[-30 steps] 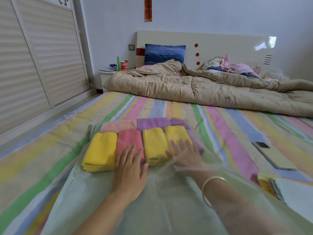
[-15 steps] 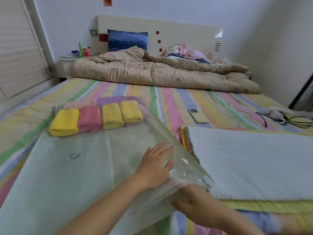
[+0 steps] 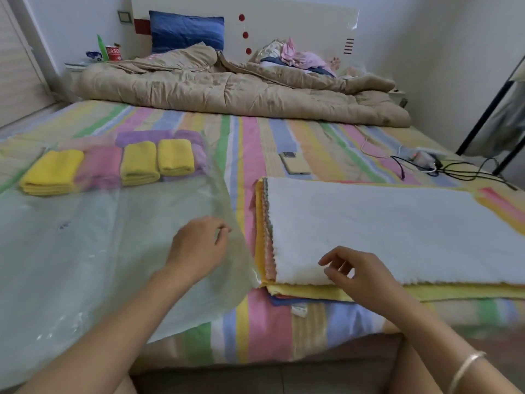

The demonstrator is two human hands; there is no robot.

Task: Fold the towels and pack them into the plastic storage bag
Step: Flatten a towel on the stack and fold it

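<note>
**Plastic storage bag** (image 3: 85, 251): thin, translucent, greenish film. It lies flat over the left half of the bed (image 3: 255, 336), and its left side is cut off by the frame. A small dark mark on the film is too blurred to identify.

**Folded towels** (image 3: 139, 163): plush, folded into thick rectangles and packed inside the bag at its far end. The front row reads yellow, pink, yellow, yellow. The pink one is smeared by the film and its edges are hard to make out. A purple towel (image 3: 145, 136) behind the row is mostly hidden.

**Left hand** (image 3: 199, 245): rests over the bag at its right edge, fingers curled in together. I cannot tell whether they pinch the film.

**Stack of flat towels** (image 3: 397, 228): lies near the bed's near edge, just right of the bag, and its right end is cut off. The top layer is white and fleecy. Below it only the edges of the yellow, pink and blue layers show.

**Right hand** (image 3: 363, 277): over the stack's near left corner, fingers apart and loosely bent, with nothing gripped. A thin metal bangle (image 3: 466, 368) sits on the forearm.

**Phone** (image 3: 295, 166): flat and rectangular, lying mid-bed beyond the stack.

**Quilt** (image 3: 227, 89): beige, crumpled and stitched, lying along the bed's far edge. It partly covers a blue pillow (image 3: 186, 31).

**Cables** (image 3: 454, 172): a black tangle at the bed's right edge. The device they join is blurred.
</note>
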